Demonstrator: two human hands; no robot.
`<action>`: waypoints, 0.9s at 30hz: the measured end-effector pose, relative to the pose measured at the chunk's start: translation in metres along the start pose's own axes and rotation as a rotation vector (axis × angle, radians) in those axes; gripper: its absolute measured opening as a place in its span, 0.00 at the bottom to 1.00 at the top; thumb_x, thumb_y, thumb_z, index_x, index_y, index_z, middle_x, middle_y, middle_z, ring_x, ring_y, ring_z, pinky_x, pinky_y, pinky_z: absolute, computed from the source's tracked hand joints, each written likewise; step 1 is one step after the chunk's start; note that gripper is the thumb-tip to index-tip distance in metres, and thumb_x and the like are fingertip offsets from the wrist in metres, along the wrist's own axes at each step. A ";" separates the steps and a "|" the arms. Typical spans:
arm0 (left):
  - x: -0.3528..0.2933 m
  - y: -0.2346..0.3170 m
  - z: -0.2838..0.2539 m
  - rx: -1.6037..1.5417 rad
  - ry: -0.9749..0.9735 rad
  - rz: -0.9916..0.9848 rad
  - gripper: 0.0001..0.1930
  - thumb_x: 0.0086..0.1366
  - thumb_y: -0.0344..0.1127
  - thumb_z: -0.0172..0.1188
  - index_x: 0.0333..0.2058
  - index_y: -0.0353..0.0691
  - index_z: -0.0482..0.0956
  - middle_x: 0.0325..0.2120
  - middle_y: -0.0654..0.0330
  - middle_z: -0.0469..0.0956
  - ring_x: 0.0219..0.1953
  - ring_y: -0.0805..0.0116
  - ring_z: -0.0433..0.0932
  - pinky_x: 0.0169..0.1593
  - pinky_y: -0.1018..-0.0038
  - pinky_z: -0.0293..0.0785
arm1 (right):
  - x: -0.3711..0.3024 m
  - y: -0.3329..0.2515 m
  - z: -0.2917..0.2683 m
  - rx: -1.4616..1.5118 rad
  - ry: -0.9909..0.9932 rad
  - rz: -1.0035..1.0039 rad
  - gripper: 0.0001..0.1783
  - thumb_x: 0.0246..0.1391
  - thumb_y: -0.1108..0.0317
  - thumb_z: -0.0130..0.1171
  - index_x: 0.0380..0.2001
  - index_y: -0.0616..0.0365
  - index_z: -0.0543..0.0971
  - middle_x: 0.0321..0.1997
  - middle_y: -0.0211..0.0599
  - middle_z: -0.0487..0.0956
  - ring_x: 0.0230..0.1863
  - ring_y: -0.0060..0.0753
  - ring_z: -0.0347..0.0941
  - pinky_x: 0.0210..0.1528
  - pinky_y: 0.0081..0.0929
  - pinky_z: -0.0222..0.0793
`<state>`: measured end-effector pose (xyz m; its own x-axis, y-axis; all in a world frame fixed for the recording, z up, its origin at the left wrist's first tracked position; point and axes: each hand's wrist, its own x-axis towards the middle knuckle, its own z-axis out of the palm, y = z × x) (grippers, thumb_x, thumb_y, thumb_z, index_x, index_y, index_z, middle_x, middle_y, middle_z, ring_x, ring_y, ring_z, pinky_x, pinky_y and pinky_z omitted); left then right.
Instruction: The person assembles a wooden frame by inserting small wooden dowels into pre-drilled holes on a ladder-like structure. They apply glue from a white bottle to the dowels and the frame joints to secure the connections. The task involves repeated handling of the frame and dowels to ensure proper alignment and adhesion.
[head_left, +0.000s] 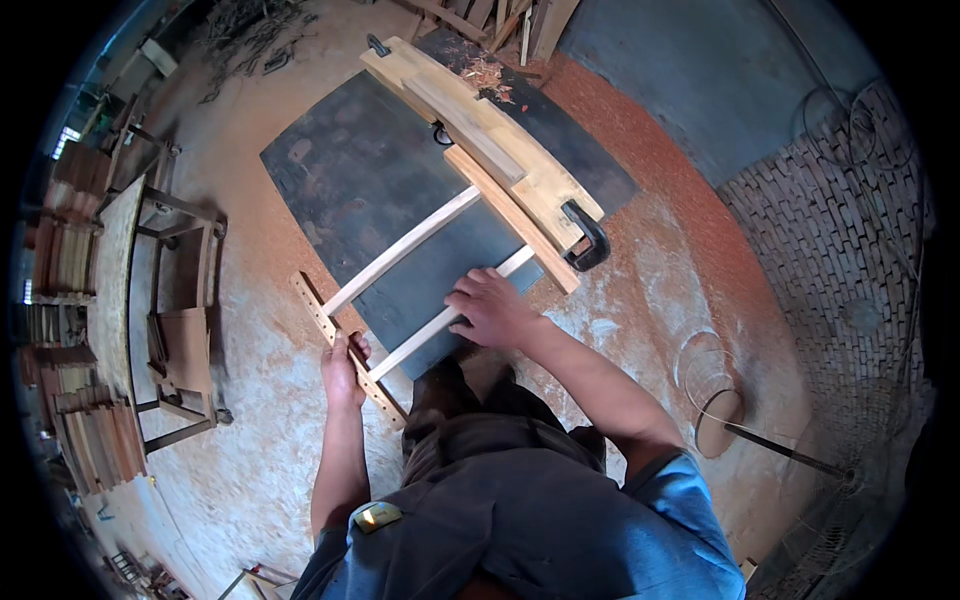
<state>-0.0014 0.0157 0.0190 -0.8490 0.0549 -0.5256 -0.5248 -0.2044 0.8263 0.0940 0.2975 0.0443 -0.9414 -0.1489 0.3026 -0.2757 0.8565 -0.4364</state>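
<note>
Wooden frame (405,248) lies across the dark worktop (345,150), its drilled end rail (318,312) out past the near-left edge. Left hand (342,375): grip clamped on that rail. Right hand (495,308): grip closed about the nearer rung (408,346), fingers one side, thumb the other. Far rail (520,226) sits just beside the pale board (552,208) held by a black clamp (592,238) (contact between the two cannot be told from this angle). Step in hand, as judged: positioning the joined frame against the board. Next move probably calls for both hands steadying it level, far rail parallel to the board, without racking the joints.
</note>
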 end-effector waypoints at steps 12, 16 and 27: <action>0.017 0.048 0.115 1.345 -0.273 1.057 0.24 0.58 0.35 0.63 0.52 0.33 0.71 0.43 0.47 0.77 0.48 0.46 0.73 0.53 0.57 0.69 | 0.013 0.040 -0.007 -0.021 0.197 0.203 0.15 0.48 0.54 0.65 0.21 0.55 0.79 0.27 0.36 0.77 0.37 0.42 0.73 0.44 0.39 0.68; 0.047 0.024 0.172 1.612 -0.339 1.161 0.21 0.60 0.36 0.59 0.51 0.37 0.75 0.37 0.56 0.76 0.42 0.58 0.75 0.47 0.65 0.72 | 0.025 0.050 0.008 -0.047 0.347 0.195 0.18 0.47 0.57 0.66 0.13 0.54 0.75 0.18 0.37 0.74 0.25 0.44 0.73 0.29 0.40 0.69; 0.076 0.022 0.190 1.716 -0.261 1.224 0.18 0.57 0.31 0.53 0.48 0.40 0.77 0.32 0.60 0.75 0.37 0.62 0.75 0.40 0.67 0.72 | 0.044 0.056 0.016 -0.061 0.340 0.318 0.22 0.44 0.53 0.67 0.08 0.49 0.72 0.11 0.36 0.72 0.16 0.42 0.72 0.18 0.39 0.68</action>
<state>-0.0892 0.2010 0.0360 -0.6273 0.7532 0.1978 0.7729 0.6334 0.0393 0.0337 0.3307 0.0197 -0.8576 0.2872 0.4266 0.0377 0.8624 -0.5049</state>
